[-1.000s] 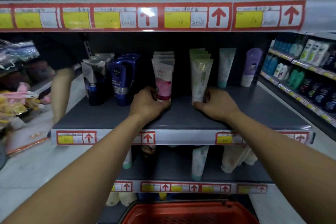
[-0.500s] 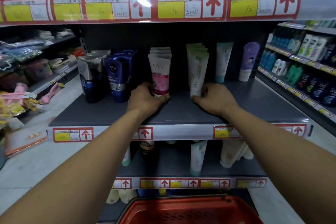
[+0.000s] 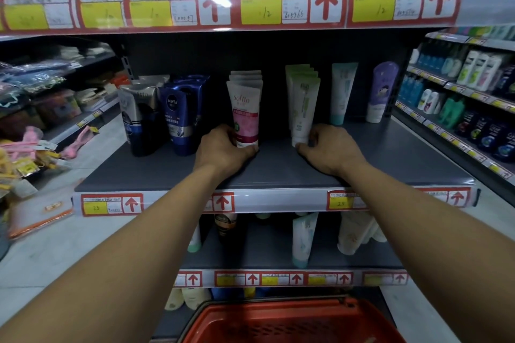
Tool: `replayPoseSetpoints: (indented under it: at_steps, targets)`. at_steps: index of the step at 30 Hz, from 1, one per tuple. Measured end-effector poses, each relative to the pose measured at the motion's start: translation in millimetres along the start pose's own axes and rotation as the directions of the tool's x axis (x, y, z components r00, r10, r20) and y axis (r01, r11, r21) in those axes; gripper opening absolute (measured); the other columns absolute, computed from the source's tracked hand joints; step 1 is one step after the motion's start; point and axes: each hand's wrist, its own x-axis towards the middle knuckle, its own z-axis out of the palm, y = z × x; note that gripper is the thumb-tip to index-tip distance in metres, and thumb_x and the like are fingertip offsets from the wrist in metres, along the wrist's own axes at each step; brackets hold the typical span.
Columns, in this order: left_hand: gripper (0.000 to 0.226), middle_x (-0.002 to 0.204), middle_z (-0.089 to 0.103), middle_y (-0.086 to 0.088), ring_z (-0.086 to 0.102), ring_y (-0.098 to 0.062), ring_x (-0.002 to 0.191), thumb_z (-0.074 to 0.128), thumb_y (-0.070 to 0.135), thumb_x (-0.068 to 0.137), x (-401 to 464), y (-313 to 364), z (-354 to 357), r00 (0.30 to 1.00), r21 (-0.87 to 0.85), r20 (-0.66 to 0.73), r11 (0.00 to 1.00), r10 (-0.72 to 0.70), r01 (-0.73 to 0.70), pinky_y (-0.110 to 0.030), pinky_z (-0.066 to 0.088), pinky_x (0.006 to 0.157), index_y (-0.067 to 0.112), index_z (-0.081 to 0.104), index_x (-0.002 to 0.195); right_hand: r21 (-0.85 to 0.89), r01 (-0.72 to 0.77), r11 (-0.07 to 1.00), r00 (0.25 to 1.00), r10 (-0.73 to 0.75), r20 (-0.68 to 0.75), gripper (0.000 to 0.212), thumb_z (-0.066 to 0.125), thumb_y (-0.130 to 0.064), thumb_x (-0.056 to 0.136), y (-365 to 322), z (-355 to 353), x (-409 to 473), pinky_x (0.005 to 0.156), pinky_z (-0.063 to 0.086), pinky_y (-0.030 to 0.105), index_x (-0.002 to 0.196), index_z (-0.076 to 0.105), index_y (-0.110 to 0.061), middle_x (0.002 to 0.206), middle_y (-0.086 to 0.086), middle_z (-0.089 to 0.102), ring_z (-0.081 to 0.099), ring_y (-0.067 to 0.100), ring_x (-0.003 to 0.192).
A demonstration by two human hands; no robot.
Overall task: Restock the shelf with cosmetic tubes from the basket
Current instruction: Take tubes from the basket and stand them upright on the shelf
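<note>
On the dark middle shelf (image 3: 278, 172) stands a row of white-and-pink Softto tubes (image 3: 245, 108); my left hand (image 3: 223, 149) grips the cap end of the front one. To its right stands a row of pale green tubes (image 3: 303, 103), and my right hand (image 3: 331, 149) holds the base of the front one. Both tubes stand upright on their caps. The red basket (image 3: 292, 323) sits low at the bottom edge, its contents not visible.
Dark blue Nivea tubes (image 3: 181, 117) and silver-black tubes (image 3: 136, 117) stand at the shelf's left. A teal tube (image 3: 342, 92) and a purple bottle (image 3: 381, 92) stand at its right. More tubes line the lower shelf (image 3: 278, 256). A side shelf (image 3: 459, 108) of bottles runs along the right.
Both hands have pushed the front tubes slightly deeper onto the shelf. The view has shifted closer and a little lower; a person at the left a second ago is gone.
</note>
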Motion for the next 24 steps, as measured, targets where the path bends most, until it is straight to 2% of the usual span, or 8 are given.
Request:
replayPoseSetpoints:
  at_steps: [4,14,18,24]
  targets:
    - [0.056,0.114,0.074,0.003,0.07,-0.019,0.103,0.086,0.052,0.073,-0.4,-0.2,-0.4,1.0,0.001,-0.004,1.0,-0.004,0.004,-0.029,0.053,0.086,0.026,0.068,0.119,0.001,-0.005,1.0,1.0,0.005,-0.001,0.03,0.064,-0.054,0.085,-1.0,-0.4,-0.1,0.073,0.048,0.031,0.097,0.057,-0.028,0.102,0.003,0.07,0.066,0.028,0.094]
    - [0.055,0.114,0.074,0.003,0.07,-0.019,0.103,0.085,0.052,0.074,-1.0,0.4,-0.5,1.0,0.003,-0.007,1.0,-0.007,0.007,-0.03,0.054,0.086,0.026,0.068,0.119,0.007,-0.021,1.0,1.0,0.021,-0.001,0.039,0.065,-0.053,0.087,-3.2,-2.7,-2.2,0.076,0.051,0.032,0.109,0.064,-0.021,0.106,0.003,0.07,0.066,0.028,0.097]
    - [0.055,0.114,0.074,0.003,0.07,-0.019,0.104,0.085,0.051,0.075,-2.3,0.8,-1.4,1.0,0.004,-0.007,1.0,-0.001,0.001,-0.029,0.053,0.086,0.025,0.068,0.12,0.004,-0.027,1.0,1.0,0.027,0.007,0.038,0.065,-0.053,0.087,-4.8,-4.1,-3.8,0.075,0.051,0.032,0.107,0.064,-0.022,0.106,0.003,0.07,0.066,0.028,0.097]
    - [0.058,0.114,0.075,0.004,0.07,-0.019,0.104,0.084,0.055,0.073,-2.5,1.6,-1.6,1.0,0.009,-0.003,1.0,-0.022,0.022,-0.03,0.055,0.088,0.026,0.069,0.121,-0.003,-0.022,1.0,1.0,0.022,0.009,0.027,0.065,-0.052,0.087,-7.1,-6.5,-5.7,0.072,0.046,0.031,0.094,0.056,-0.028,0.099,0.002,0.068,0.066,0.029,0.096]
